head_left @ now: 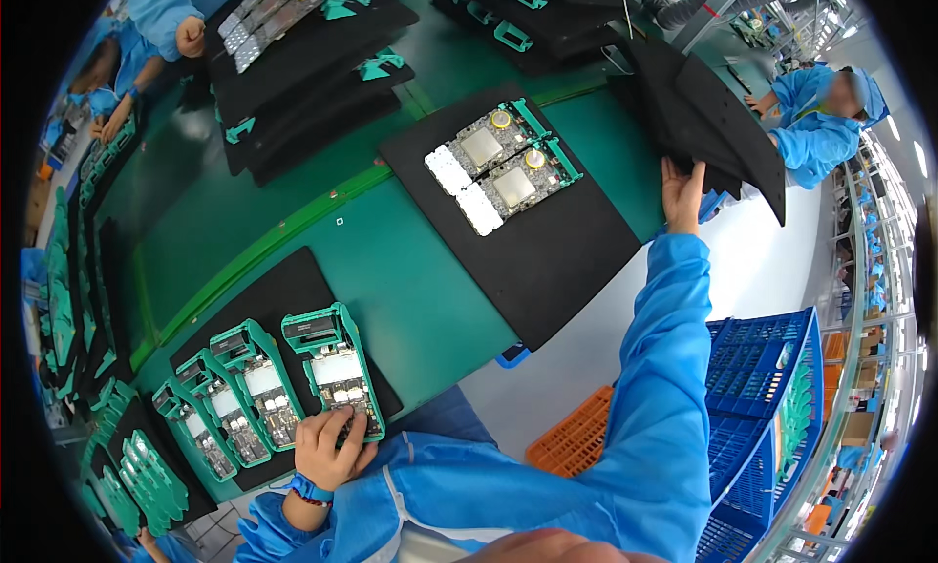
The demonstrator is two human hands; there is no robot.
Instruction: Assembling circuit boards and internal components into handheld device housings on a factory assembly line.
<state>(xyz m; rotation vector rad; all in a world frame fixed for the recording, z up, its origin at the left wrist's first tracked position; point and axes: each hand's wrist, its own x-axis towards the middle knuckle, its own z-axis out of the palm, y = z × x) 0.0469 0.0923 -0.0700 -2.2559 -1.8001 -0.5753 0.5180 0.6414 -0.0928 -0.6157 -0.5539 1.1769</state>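
Note:
My left hand [332, 448] is at the near end of a green-framed circuit board [338, 366], its bent fingers closed over the board's lower part. That board lies rightmost in a row of several similar ones on a black mat [298, 280]. My right arm is stretched out to the far right. There my right hand [681, 194] grips the lower edge of black sheets [699, 109], which stand tilted and partly hide its fingers. Between my hands, two circuit boards [498, 163] with silver squares, white blocks and green end pieces lie side by side on another black mat [547, 260].
Stacked black mats with boards [303, 104] stand at the far left, and more mats [528, 36] at the back. Blue crates [757, 368] and an orange crate [572, 434] are low at the right. Co-workers sit around the green table [391, 309].

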